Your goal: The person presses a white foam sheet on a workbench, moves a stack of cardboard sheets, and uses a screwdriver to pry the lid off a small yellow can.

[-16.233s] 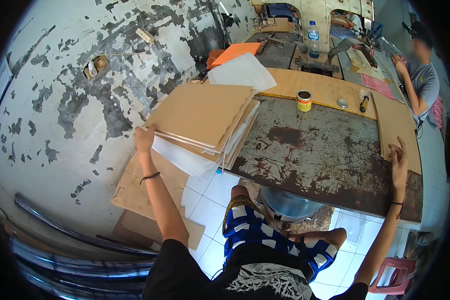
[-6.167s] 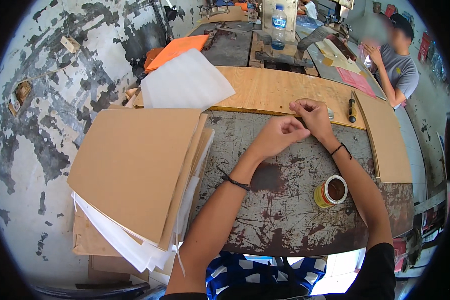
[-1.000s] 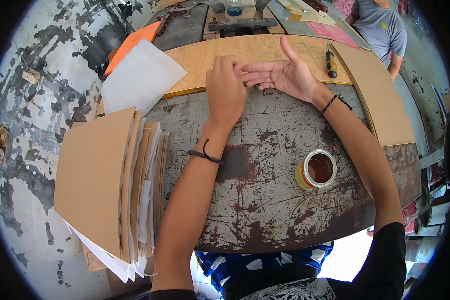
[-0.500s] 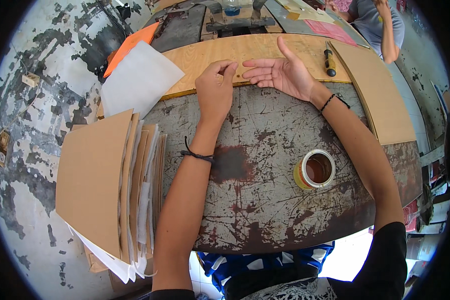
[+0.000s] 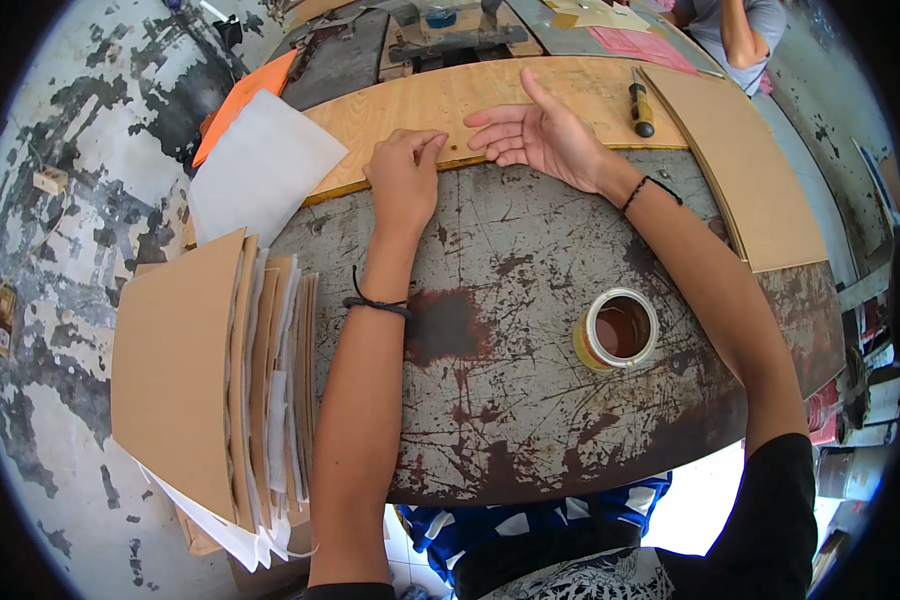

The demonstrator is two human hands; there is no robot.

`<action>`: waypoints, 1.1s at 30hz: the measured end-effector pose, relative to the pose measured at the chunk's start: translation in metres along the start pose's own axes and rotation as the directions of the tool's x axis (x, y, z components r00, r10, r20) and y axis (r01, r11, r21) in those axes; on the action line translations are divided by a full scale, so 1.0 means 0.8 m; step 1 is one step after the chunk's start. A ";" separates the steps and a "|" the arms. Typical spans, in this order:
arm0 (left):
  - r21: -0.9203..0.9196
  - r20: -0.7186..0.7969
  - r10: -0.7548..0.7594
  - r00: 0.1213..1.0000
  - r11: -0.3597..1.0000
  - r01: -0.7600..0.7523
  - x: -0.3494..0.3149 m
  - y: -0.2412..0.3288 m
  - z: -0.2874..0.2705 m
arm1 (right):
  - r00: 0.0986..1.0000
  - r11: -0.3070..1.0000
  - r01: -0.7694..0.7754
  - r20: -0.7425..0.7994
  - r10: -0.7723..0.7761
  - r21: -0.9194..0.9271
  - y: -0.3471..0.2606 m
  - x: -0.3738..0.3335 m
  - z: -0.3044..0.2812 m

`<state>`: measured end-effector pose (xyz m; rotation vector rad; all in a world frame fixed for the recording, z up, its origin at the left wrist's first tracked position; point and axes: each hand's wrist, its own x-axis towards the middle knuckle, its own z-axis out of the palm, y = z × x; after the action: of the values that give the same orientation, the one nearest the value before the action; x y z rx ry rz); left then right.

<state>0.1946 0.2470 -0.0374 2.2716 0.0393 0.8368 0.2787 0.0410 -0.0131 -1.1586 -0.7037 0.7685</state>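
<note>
Over the near edge of a plywood board (image 5: 370,110), my left hand (image 5: 404,182) is closed, thumb pressed to the fingertips. Whatever may be between them is hidden or too small to name. Just to its right, my right hand (image 5: 550,142) is open, palm showing, thumb raised and fingers stretched toward the left hand. It holds nothing, and a small gap separates the two hands. Both wrists wear dark cord bracelets. Below my right hand, an open tin can (image 5: 618,330) with brown insides stands on the scratched metal tabletop (image 5: 530,420).
Cardboard sheets and pale padding form a stack (image 5: 180,380) at the left, with a white sheet (image 5: 265,165) and an orange sheet (image 5: 250,100) beyond. A dark-and-yellow handled tool (image 5: 641,115) lies near a flat cardboard stack (image 5: 740,160). Another person (image 5: 735,40) is at the far right.
The whole view has shifted slightly, so the table and its things appear a little further left and higher. My hands keep nearly the same pose. The other person's arm has moved.
</note>
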 end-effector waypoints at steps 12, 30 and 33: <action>0.124 0.147 0.005 0.989 0.992 -0.023 0.002 0.002 0.003 | 1.000 1.000 0.014 -0.010 -0.015 -0.022 0.001 -0.003 0.000; 0.139 0.039 0.091 0.995 0.986 -0.095 0.005 0.006 0.013 | 0.999 1.000 -0.014 -0.033 0.014 -0.009 0.002 0.001 -0.001; 0.052 0.094 0.046 0.994 0.997 -0.051 0.004 0.019 0.007 | 0.999 1.000 -0.010 -0.036 0.010 -0.017 0.000 -0.002 -0.004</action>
<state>0.1973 0.2333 -0.0292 2.3688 -0.0358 0.7619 0.2806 0.0383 -0.0138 -1.1896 -0.6761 0.7493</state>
